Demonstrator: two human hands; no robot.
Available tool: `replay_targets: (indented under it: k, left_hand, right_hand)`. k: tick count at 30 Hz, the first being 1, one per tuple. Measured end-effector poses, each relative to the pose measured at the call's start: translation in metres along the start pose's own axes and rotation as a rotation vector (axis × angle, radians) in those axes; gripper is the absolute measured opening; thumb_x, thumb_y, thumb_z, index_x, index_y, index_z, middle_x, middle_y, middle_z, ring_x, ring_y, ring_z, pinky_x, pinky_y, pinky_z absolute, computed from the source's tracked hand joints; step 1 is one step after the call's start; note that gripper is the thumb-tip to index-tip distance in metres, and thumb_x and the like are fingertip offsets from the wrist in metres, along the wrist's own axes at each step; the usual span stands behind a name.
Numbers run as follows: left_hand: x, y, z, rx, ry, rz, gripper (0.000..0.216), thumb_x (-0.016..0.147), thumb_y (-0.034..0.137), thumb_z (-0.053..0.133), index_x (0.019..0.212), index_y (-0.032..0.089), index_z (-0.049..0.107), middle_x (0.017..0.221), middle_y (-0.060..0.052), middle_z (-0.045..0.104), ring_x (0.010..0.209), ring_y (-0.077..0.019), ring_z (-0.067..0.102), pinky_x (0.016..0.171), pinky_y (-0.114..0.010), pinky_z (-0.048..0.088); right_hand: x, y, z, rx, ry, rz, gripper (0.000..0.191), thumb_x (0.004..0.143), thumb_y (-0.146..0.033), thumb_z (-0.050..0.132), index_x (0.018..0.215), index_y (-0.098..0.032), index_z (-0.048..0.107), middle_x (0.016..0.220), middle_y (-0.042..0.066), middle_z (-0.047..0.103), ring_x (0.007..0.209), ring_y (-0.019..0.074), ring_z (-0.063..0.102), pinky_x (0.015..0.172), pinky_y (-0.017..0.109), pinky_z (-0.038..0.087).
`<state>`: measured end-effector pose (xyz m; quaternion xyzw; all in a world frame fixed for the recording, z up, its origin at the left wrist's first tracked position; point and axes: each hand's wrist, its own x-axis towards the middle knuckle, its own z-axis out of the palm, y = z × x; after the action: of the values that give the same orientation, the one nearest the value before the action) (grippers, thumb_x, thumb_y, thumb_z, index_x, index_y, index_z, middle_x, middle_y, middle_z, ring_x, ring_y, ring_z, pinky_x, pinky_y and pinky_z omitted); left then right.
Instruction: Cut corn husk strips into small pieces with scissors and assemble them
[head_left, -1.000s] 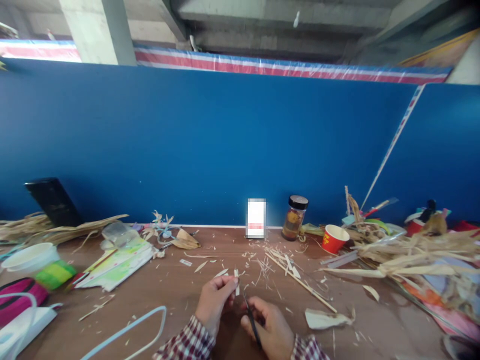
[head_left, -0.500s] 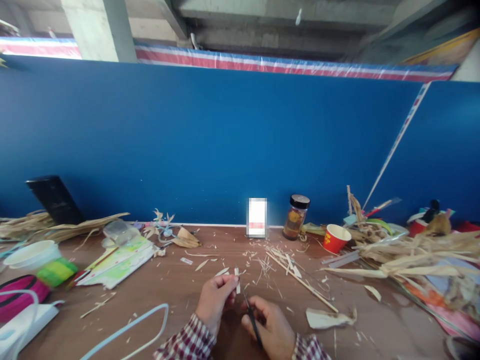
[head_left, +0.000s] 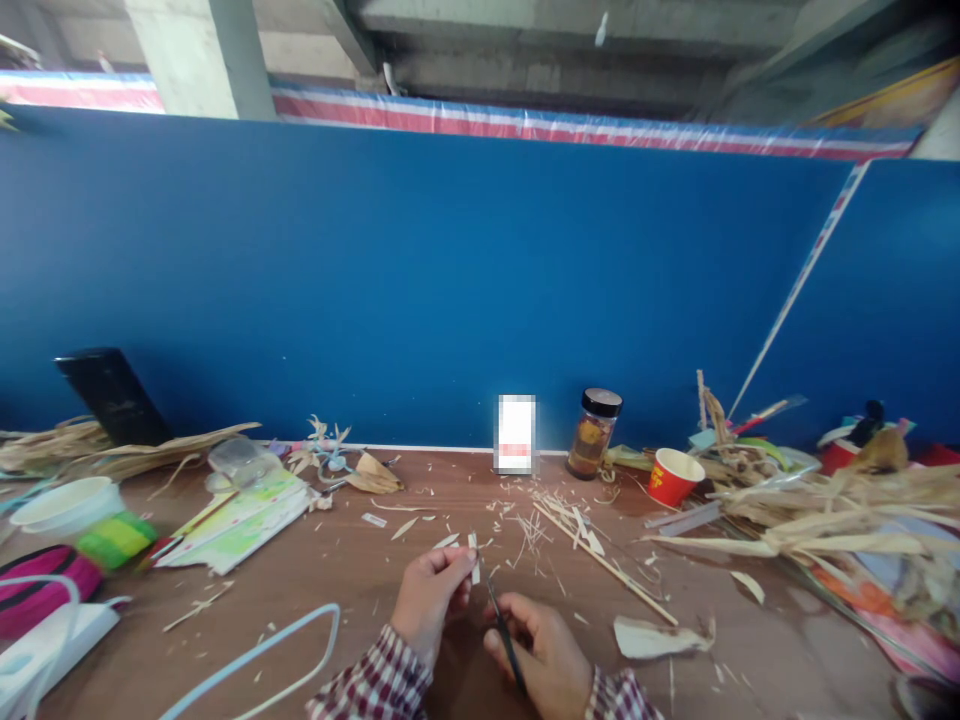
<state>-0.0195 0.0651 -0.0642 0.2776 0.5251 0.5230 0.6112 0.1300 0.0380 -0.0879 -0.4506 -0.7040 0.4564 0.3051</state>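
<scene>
Low in the middle of the head view, my left hand (head_left: pixel 433 598) pinches a short pale strip of corn husk (head_left: pixel 475 560) between thumb and fingertips. The strip stands almost upright above the table. Just to its right, my right hand (head_left: pixel 546 650) is closed around a slim dark pointed tool (head_left: pixel 505 635), shaped like tweezers. Its tip points up and forward, a little below the strip and apart from it. Whether the tool's two arms are together is too small to make out. Thin husk shreds (head_left: pixel 531 535) lie scattered beyond both hands.
A long thin stick (head_left: pixel 607 560) and a husk piece (head_left: pixel 656 637) lie to the right. Farther back stand a lidded jar (head_left: pixel 595 435) and a red paper cup (head_left: pixel 675 478). Dry husks (head_left: pixel 817 510) heap up at far right. A pale blue tube (head_left: pixel 262 655) curves at left.
The whole view has shifted very slightly. Both hands keep the same hold and nearly the same position.
</scene>
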Motion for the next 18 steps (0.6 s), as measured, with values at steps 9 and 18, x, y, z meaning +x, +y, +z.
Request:
replay_targets:
  k: [9, 18]
  left_hand:
    - [0.0006, 0.0002, -0.0002, -0.009, 0.011, 0.003, 0.032, 0.049, 0.038, 0.075, 0.056, 0.011, 0.059, 0.041, 0.004, 0.05, 0.036, -0.0036, 0.04, 0.038, -0.015, 0.031]
    - [-0.002, 0.0007, 0.0013, -0.013, 0.016, 0.007, 0.03, 0.05, 0.037, 0.074, 0.053, 0.012, 0.058, 0.041, 0.004, 0.049, 0.037, -0.0038, 0.04, 0.038, -0.016, 0.03]
  right_hand:
    - [-0.0002, -0.0026, -0.0004, 0.015, -0.009, 0.02, 0.022, 0.079, -0.036, 0.052, 0.087, -0.016, 0.058, 0.054, -0.004, 0.049, 0.05, 0.0096, 0.045, 0.046, 0.018, 0.031]
    - [-0.0011, 0.0009, 0.0014, 0.077, -0.02, 0.046, 0.017, 0.08, -0.034, 0.05, 0.083, -0.018, 0.056, 0.053, -0.005, 0.047, 0.049, 0.0088, 0.043, 0.045, 0.017, 0.032]
